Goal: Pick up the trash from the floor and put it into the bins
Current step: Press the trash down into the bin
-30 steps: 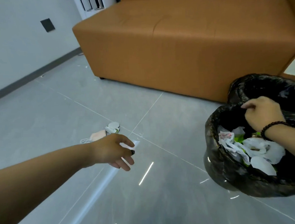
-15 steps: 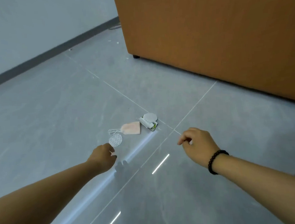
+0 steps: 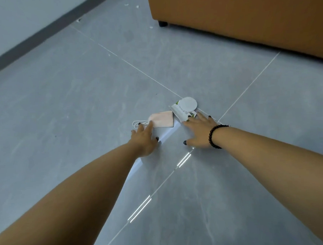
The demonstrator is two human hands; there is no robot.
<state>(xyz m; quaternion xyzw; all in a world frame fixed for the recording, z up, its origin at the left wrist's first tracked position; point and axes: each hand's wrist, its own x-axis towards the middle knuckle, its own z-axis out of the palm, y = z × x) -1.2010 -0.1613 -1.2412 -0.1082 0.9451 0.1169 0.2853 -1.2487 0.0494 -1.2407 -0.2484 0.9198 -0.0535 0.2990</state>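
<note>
Left hand [image 3: 144,139] fingers spread on pink mask [image 3: 161,119]; right hand [image 3: 199,131] fingers spread touching wrapper [image 3: 182,113]

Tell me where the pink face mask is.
In the head view, the pink face mask lies on the floor at centre, under the left hand's fingertips, left of the white wrapper.

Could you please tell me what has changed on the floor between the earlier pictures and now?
Both hands have reached forward and down to the floor: the left hand now touches the pink mask, and the right hand touches the white wrapper. Nothing is lifted yet. Mask, wrapper and round lid lie where they were.
</note>
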